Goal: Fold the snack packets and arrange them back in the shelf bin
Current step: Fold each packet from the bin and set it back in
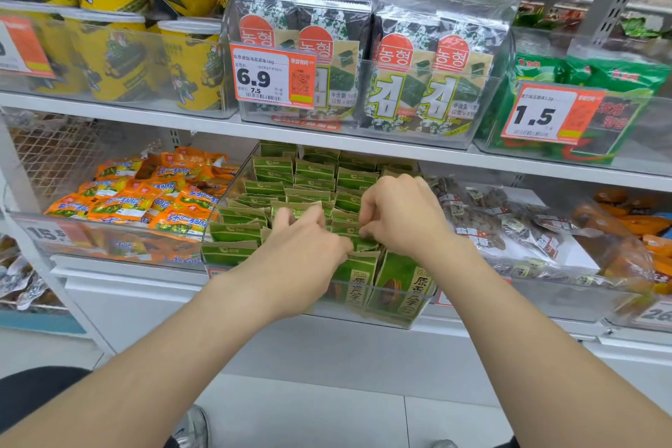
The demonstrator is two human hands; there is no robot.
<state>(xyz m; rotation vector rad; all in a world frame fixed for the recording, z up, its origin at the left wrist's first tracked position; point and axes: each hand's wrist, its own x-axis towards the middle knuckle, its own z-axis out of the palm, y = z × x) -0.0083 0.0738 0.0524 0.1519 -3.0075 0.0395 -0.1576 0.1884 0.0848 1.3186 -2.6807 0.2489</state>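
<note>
A clear shelf bin (385,296) on the lower shelf holds several rows of green-and-tan snack packets (312,171), standing upright. My left hand (309,247) and my right hand (396,215) are both down in the front rows of the bin. The left hand's fingers curl around the top of a packet (296,209) near the middle. The right hand pinches the top edge of a green packet (360,242) just beside it. The front packets (400,280) show through the bin's clear wall.
An orange snack packet bin (120,200) sits to the left, a bin of brown bagged snacks (509,225) to the right. The shelf above (327,140) carries seaweed packs (363,58) and hangs low over the back rows. White floor lies below.
</note>
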